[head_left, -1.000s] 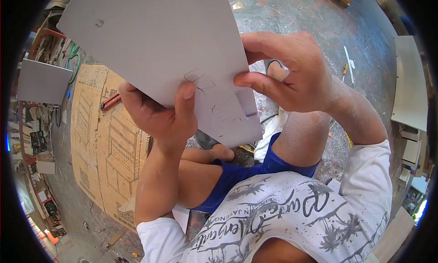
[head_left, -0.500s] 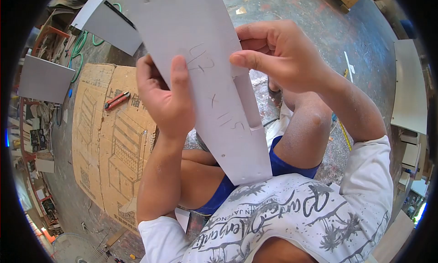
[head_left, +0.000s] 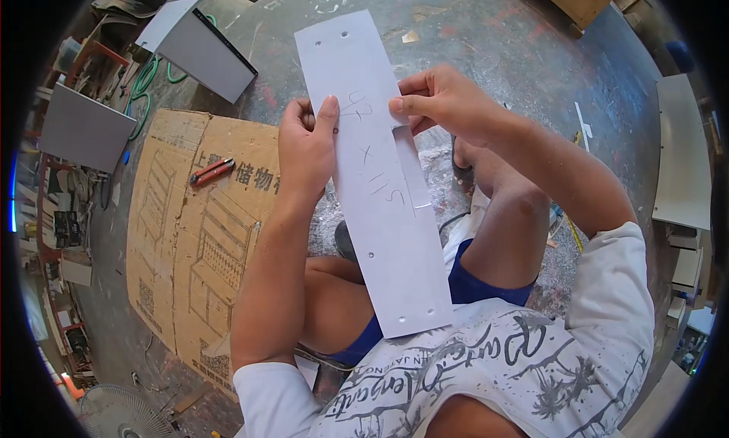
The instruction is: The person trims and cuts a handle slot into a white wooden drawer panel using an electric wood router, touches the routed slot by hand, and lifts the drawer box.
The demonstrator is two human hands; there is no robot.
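Note:
A long white board (head_left: pixel 372 210) with pencilled figures and small holes near its ends is held in front of my body. Its near end rests against or close to my shirt. My left hand (head_left: pixel 310 142) grips the left edge, thumb on the face and fingers curled behind. On the opposite edge, my right hand (head_left: pixel 437 96) pinches the board with its thumb on top, just above a rectangular notch. The fingertips behind the board are hidden.
A flattened printed cardboard sheet (head_left: pixel 163 241) lies on the floor to the left, with a red utility knife (head_left: pixel 213 172) on it. White panels (head_left: pixel 201 51) stand beyond, near a green hose (head_left: pixel 140 89). A fan (head_left: pixel 121 411) is at lower left, a wooden box (head_left: pixel 581 1) at upper right.
The board has moved lower and away from the camera, so its far end now shows. Both hands still hold its edges.

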